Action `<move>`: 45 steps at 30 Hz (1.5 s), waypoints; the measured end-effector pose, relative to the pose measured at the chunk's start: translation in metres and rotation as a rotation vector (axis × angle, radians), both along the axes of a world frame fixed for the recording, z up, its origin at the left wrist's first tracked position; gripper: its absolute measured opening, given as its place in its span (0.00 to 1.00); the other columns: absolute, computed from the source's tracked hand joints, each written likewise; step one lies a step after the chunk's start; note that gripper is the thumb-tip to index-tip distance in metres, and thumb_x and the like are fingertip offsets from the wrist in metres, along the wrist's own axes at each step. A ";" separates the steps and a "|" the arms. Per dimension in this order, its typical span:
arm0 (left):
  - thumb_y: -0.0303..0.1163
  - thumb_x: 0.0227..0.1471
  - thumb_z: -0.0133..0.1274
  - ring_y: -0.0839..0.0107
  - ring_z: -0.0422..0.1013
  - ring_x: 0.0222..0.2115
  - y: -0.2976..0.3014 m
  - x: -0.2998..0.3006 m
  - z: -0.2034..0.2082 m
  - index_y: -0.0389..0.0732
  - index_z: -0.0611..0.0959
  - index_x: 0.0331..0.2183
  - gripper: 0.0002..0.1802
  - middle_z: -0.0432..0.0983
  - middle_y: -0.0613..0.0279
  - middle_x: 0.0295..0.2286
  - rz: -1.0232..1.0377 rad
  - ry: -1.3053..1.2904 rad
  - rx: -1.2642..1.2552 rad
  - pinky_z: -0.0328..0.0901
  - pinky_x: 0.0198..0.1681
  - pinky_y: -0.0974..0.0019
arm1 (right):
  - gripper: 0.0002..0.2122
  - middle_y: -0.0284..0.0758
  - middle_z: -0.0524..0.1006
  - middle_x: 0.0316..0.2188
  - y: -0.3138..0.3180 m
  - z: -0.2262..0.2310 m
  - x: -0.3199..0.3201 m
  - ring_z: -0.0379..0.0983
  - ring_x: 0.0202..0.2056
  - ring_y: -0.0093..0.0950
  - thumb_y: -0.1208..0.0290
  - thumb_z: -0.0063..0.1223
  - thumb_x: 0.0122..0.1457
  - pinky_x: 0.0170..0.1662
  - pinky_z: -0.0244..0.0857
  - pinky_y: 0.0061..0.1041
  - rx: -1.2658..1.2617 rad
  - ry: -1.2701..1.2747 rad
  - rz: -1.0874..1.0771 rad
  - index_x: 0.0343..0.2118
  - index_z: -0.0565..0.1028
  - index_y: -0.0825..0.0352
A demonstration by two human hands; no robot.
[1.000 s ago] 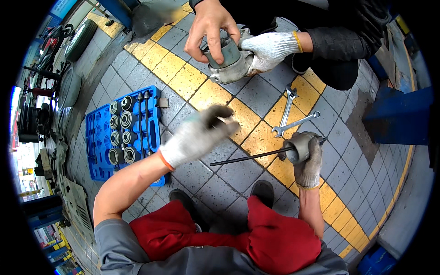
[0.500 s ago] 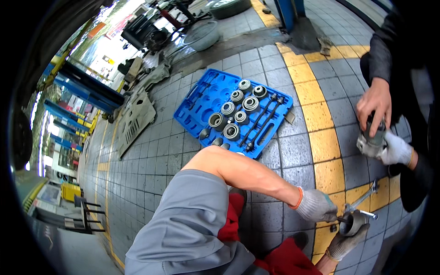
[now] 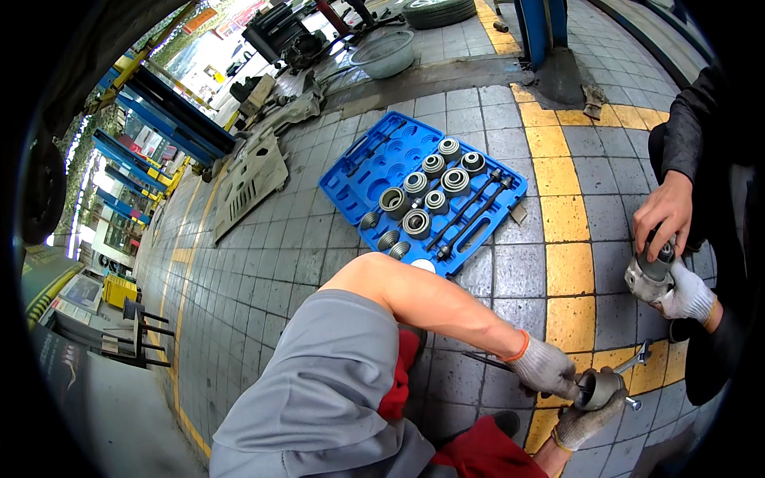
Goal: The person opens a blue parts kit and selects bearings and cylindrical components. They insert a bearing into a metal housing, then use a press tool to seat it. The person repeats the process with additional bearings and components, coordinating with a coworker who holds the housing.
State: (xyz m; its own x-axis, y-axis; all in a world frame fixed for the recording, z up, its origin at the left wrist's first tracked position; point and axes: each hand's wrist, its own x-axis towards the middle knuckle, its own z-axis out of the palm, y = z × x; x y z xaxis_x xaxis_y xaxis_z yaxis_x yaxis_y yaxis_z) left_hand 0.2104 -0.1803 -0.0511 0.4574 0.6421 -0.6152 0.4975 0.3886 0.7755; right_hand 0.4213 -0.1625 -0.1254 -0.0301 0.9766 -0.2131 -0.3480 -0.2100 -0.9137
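Observation:
My right hand (image 3: 586, 422), in a grey work glove, is wrapped around a round metal sleeve (image 3: 599, 390) low on the right. My left hand (image 3: 546, 369), gloved with an orange cuff, is closed at the sleeve's mouth. A thin dark rod (image 3: 488, 361) shows below my left wrist and seems to run into that grip, though the fingers hide most of it. Just beyond the sleeve are a silver wrench (image 3: 636, 358) and a bright bolt (image 3: 633, 404); I cannot tell whether they touch the sleeve.
On the tiled floor ahead lies an open blue case (image 3: 382, 167) with stepped metal cups (image 3: 456, 182) and threaded rods (image 3: 470, 211). At right, a co-worker's hands (image 3: 668, 215) hold a grey metal part (image 3: 647, 279). A blue lift post (image 3: 543, 36) and basin (image 3: 384, 56) stand farther off.
My hands and the sleeve have shifted slightly left, and the sleeve's mouth now sits closer to my left hand. The dark rod has come into sight under my left wrist.

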 end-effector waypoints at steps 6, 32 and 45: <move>0.58 0.71 0.44 0.56 0.81 0.37 -0.005 0.002 -0.021 0.34 0.84 0.47 0.33 0.84 0.47 0.34 0.100 -0.084 0.191 0.73 0.43 0.52 | 0.29 0.47 0.75 0.54 0.006 0.032 -0.015 0.78 0.49 0.39 0.46 0.37 0.75 0.53 0.76 0.38 -0.077 0.085 -0.074 0.61 0.68 0.70; 0.46 0.64 0.55 0.58 0.82 0.33 -0.003 0.008 -0.007 0.33 0.83 0.45 0.23 0.85 0.47 0.33 0.129 -0.026 -0.011 0.74 0.38 0.55 | 0.23 0.39 0.75 0.52 -0.008 0.011 -0.006 0.75 0.50 0.33 0.54 0.37 0.75 0.56 0.72 0.35 0.005 -0.065 -0.020 0.57 0.73 0.71; 0.46 0.62 0.63 0.70 0.77 0.44 0.008 -0.002 0.004 0.31 0.77 0.58 0.33 0.84 0.54 0.43 0.084 -0.076 -0.162 0.73 0.52 0.63 | 0.28 0.41 0.81 0.43 -0.004 -0.007 -0.011 0.79 0.42 0.32 0.50 0.29 0.77 0.49 0.74 0.30 0.076 -0.301 0.007 0.50 0.78 0.72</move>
